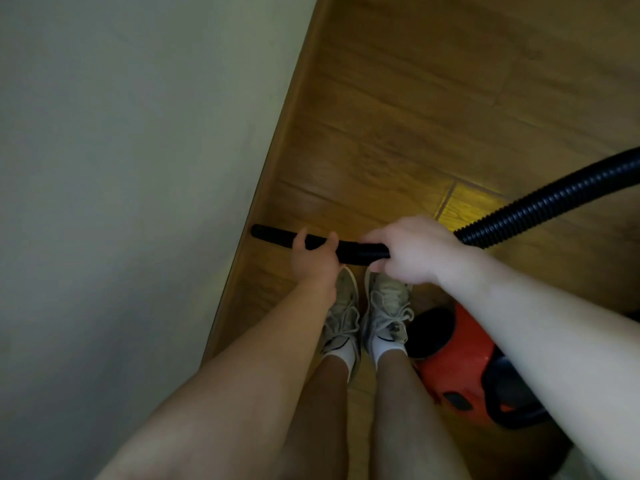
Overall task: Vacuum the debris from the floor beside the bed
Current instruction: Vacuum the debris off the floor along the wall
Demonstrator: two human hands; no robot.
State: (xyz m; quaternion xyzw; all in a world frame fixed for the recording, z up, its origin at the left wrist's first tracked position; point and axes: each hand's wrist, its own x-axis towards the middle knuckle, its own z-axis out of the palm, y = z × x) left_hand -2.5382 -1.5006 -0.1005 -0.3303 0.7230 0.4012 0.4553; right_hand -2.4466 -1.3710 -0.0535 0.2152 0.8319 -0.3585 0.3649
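Observation:
A black vacuum nozzle tube [273, 234] lies level above the wooden floor [398, 116], its tip pointing left at the base of the pale wall. My left hand [313, 258] grips the tube from below, thumb and fingers curled round it. My right hand [412, 251] grips the ribbed end where the black corrugated hose [554, 199] joins. The hose runs up and off to the right. The red and black vacuum body [460, 368] sits on the floor by my right foot. No debris shows on the floor.
A pale wall [121, 168] fills the left half, meeting the floor along a wooden skirting [277, 161]. My two feet in worn white sneakers [367, 313] stand just below the tube. Open floor stretches ahead and to the right.

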